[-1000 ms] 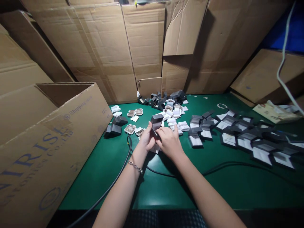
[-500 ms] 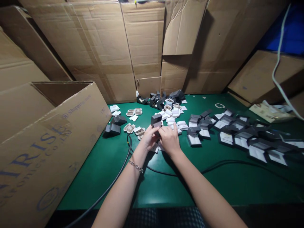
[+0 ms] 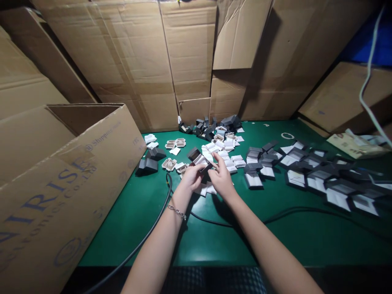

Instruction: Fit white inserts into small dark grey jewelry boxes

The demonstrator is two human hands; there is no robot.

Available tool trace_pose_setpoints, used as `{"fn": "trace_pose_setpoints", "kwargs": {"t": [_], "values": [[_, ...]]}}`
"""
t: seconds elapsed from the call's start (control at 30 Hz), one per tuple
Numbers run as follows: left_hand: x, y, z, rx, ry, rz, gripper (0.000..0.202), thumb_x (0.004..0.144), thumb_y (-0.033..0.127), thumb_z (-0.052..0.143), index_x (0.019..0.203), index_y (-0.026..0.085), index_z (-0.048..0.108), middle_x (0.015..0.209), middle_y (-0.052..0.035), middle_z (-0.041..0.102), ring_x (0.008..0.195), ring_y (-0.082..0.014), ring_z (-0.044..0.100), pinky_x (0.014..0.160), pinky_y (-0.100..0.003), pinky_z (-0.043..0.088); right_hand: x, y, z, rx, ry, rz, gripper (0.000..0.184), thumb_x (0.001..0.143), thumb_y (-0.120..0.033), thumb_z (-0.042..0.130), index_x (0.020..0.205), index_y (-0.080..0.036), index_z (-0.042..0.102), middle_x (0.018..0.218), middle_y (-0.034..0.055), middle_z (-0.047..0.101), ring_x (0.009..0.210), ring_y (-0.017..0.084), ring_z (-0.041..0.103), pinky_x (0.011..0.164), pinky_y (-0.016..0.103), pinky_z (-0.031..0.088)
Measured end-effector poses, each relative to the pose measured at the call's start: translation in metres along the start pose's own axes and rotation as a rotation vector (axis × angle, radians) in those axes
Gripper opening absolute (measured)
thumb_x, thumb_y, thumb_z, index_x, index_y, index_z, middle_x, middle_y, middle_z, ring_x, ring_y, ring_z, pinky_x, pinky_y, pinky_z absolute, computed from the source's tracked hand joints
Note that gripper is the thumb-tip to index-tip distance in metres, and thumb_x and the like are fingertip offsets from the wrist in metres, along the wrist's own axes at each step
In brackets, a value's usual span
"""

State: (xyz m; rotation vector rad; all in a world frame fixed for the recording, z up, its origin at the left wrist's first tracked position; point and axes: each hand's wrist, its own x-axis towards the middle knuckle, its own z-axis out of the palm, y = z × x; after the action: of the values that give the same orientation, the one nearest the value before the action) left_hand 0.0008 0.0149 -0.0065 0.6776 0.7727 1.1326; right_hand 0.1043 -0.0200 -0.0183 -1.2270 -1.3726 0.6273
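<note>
My left hand is closed around a small dark grey hinged box, which is open and tilted with its pale inside showing. My right hand is right beside it, fingertips pinched at the box's right edge. Both hands hover over the green table, just above a few white inserts. A pile of white inserts lies just beyond the hands.
A big open cardboard carton stands at the left. Rows of open dark boxes spread to the right. More dark boxes sit by the cardboard wall. A black cable crosses the table under my arms.
The box has tipped over to the right in my left hand, its lid now leaning sideways. My right hand has slid to the box's right edge.
</note>
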Motion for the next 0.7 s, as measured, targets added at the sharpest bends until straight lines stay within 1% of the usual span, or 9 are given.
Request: {"fn": "trace_pose_setpoints", "kwargs": {"t": [0.1, 0.17, 0.23, 0.27, 0.33, 0.4, 0.47, 0.57, 0.7], "values": [[-0.002, -0.003, 0.002, 0.045, 0.044, 0.031, 0.030, 0.050, 0.005, 0.069, 0.079, 0.013, 0.064, 0.075, -0.0024, 0.069, 0.069, -0.0135, 0.061, 0.073, -0.028, 0.046, 0.006, 0.007, 0.002, 0.166, 0.027, 0.172, 0.060, 0.075, -0.019, 0.050, 0.135, -0.018, 0.043, 0.136, 0.0175, 0.050, 0.113, 0.024, 0.059, 0.089, 0.037, 0.051], [-0.001, -0.006, 0.003, 0.103, 0.030, 0.064, 0.037, 0.049, 0.003, 0.066, 0.084, 0.012, 0.065, 0.077, -0.0031, 0.069, 0.071, -0.0143, 0.061, 0.073, -0.028, 0.045, 0.011, 0.008, -0.001, 0.209, 0.033, 0.247, 0.059, 0.071, -0.019, 0.053, 0.130, -0.016, 0.048, 0.132, 0.0180, 0.053, 0.113, 0.024, 0.058, 0.091, 0.038, 0.049], [0.000, -0.010, 0.003, 0.164, -0.004, 0.075, 0.038, 0.050, 0.003, 0.062, 0.086, 0.012, 0.065, 0.078, -0.0040, 0.069, 0.071, -0.0149, 0.061, 0.072, -0.028, 0.045, 0.016, 0.005, -0.006, 0.249, -0.005, 0.282, 0.056, 0.067, -0.018, 0.056, 0.123, -0.014, 0.054, 0.124, 0.0164, 0.059, 0.112, 0.024, 0.059, 0.092, 0.038, 0.049], [0.001, -0.012, 0.002, 0.196, -0.018, 0.077, 0.037, 0.051, 0.003, 0.061, 0.087, 0.012, 0.065, 0.078, -0.0042, 0.069, 0.071, -0.0149, 0.060, 0.071, -0.027, 0.044, 0.017, 0.004, -0.009, 0.274, -0.047, 0.292, 0.053, 0.065, -0.019, 0.058, 0.118, -0.014, 0.058, 0.118, 0.0147, 0.063, 0.109, 0.023, 0.060, 0.091, 0.037, 0.049], [0.002, -0.015, 0.000, 0.263, -0.039, 0.078, 0.035, 0.052, 0.004, 0.060, 0.086, 0.012, 0.065, 0.077, -0.0040, 0.068, 0.070, -0.0144, 0.059, 0.068, -0.026, 0.043, 0.019, 0.000, -0.014, 0.318, -0.144, 0.324, 0.043, 0.064, -0.022, 0.060, 0.106, -0.015, 0.065, 0.102, 0.0099, 0.070, 0.097, 0.023, 0.064, 0.085, 0.036, 0.051], [0.003, -0.017, -0.002, 0.315, -0.069, 0.071, 0.033, 0.052, 0.004, 0.060, 0.084, 0.012, 0.066, 0.073, -0.0031, 0.066, 0.066, -0.0129, 0.056, 0.064, -0.024, 0.041, 0.019, -0.002, -0.019, 0.327, -0.207, 0.374, 0.035, 0.062, -0.024, 0.062, 0.095, -0.014, 0.069, 0.088, 0.0062, 0.072, 0.085, 0.021, 0.066, 0.079, 0.034, 0.051], [0.003, -0.017, -0.003, 0.344, -0.097, 0.061, 0.031, 0.051, 0.004, 0.060, 0.081, 0.012, 0.066, 0.071, -0.0023, 0.065, 0.062, -0.0114, 0.054, 0.061, -0.023, 0.040, 0.019, -0.002, -0.022, 0.304, -0.220, 0.404, 0.032, 0.060, -0.026, 0.064, 0.089, -0.014, 0.071, 0.082, 0.0045, 0.072, 0.079, 0.020, 0.066, 0.077, 0.033, 0.051], [0.003, -0.017, -0.003, 0.364, -0.109, 0.058, 0.027, 0.051, 0.005, 0.060, 0.076, 0.012, 0.066, 0.068, -0.0019, 0.064, 0.060, -0.0105, 0.051, 0.059, -0.023, 0.038, 0.020, -0.003, -0.023, 0.266, -0.213, 0.403, 0.031, 0.058, -0.030, 0.065, 0.084, -0.014, 0.071, 0.077, 0.0036, 0.072, 0.074, 0.019, 0.064, 0.073, 0.032, 0.049], [0.002, -0.017, -0.003, 0.362, -0.147, 0.065, 0.025, 0.053, 0.009, 0.063, 0.077, 0.012, 0.066, 0.068, -0.0024, 0.063, 0.062, -0.0117, 0.052, 0.060, -0.024, 0.038, 0.020, -0.004, -0.019, 0.209, -0.146, 0.409, 0.029, 0.060, -0.036, 0.065, 0.077, -0.013, 0.071, 0.072, 0.0042, 0.070, 0.068, 0.018, 0.061, 0.067, 0.030, 0.047]]}}
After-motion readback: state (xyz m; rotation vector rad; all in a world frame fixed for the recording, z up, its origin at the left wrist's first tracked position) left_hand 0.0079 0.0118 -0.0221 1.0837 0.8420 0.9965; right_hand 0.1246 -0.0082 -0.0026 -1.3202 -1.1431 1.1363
